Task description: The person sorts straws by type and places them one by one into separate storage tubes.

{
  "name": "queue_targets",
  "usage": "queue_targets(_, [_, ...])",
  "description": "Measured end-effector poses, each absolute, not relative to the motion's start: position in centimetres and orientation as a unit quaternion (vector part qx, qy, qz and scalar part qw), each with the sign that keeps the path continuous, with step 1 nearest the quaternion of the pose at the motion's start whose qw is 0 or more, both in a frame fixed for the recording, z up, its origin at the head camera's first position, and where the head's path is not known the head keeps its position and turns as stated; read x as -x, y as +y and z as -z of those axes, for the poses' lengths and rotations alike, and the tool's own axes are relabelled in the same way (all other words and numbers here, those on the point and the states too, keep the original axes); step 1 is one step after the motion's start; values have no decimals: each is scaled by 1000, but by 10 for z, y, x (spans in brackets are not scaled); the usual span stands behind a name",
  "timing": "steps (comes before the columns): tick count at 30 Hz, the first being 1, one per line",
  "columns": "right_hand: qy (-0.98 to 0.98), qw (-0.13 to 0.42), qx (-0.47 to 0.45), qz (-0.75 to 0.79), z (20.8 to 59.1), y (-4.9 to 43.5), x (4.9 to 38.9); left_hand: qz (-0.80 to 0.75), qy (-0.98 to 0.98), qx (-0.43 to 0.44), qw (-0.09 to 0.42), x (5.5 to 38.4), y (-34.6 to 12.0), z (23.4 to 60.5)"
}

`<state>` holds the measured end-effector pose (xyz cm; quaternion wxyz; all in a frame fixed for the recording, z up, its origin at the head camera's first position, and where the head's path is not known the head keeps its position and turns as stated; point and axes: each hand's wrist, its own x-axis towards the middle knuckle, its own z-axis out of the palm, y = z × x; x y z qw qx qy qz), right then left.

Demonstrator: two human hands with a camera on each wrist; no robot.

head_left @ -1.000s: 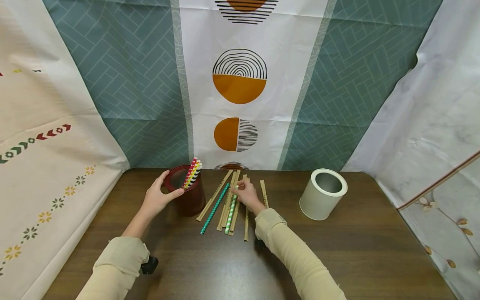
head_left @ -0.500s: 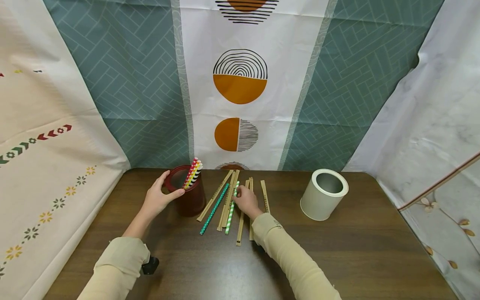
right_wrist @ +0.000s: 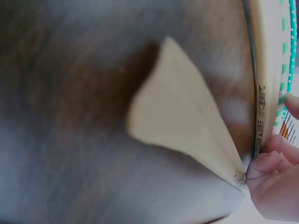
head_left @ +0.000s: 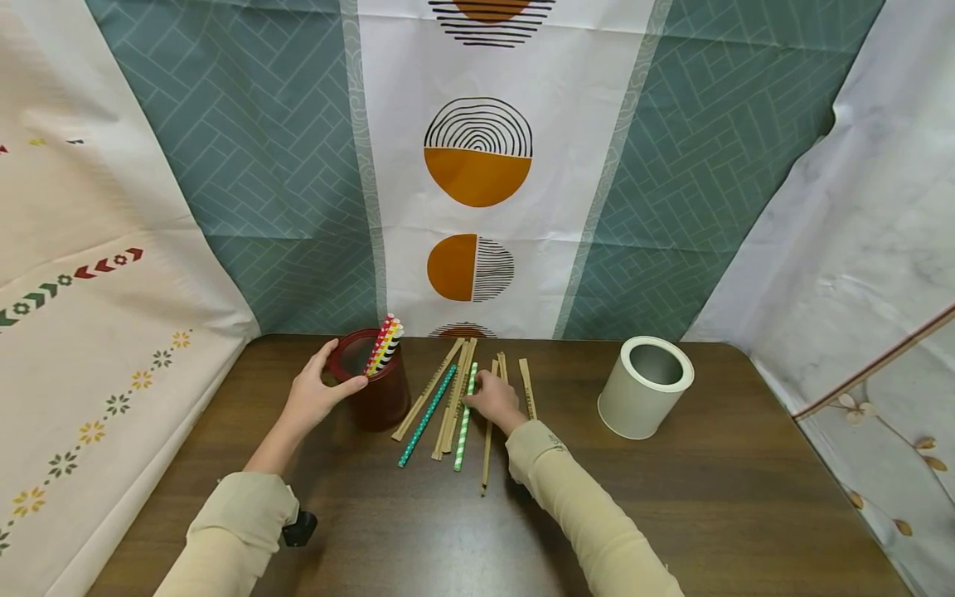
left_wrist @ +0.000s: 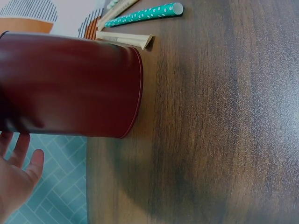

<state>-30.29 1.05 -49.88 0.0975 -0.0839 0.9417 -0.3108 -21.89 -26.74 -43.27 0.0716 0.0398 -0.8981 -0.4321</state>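
Note:
My left hand (head_left: 315, 390) holds the dark red canister (head_left: 379, 400) at its rim, thumb on the near right side. Several patterned paper straws (head_left: 385, 344) lean inside it. In the left wrist view the canister's side (left_wrist: 70, 84) hides part of the hand. My right hand (head_left: 496, 401) bends over the loose straws, with thumb and fingers pinching the green-and-white striped straw (head_left: 461, 439). A paper-wrapped straw (head_left: 487, 460) lies under that hand, and another wrapper's flared end (right_wrist: 177, 102) juts beside the fingers in the right wrist view.
Left of the striped straw lie a teal dotted straw (head_left: 427, 417) and several wrapped straws (head_left: 452, 410). One more wrapped straw (head_left: 526, 385) lies behind the right wrist. A cream can (head_left: 634, 402) stands at the right, before the hanging cloth (head_left: 477, 307).
My right hand has shifted slightly right and down, and the wrapped straws beneath it have slid and spread. The striped straw has moved a little toward me. The left hand stays on the canister.

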Motion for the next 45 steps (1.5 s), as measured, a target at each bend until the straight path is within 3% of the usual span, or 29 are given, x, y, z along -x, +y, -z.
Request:
queue_targets(19, [939,124,116,298,496,18,300,431,-899,-44,58,217,-268,433])
queue_targets(31, [901,132,113,398,490,27,307,433,-898,-39,64,217,-266,432])
queue_targets(45, [850,133,114,497,456,29,315,431,-899,-39,64,217,-266,429])
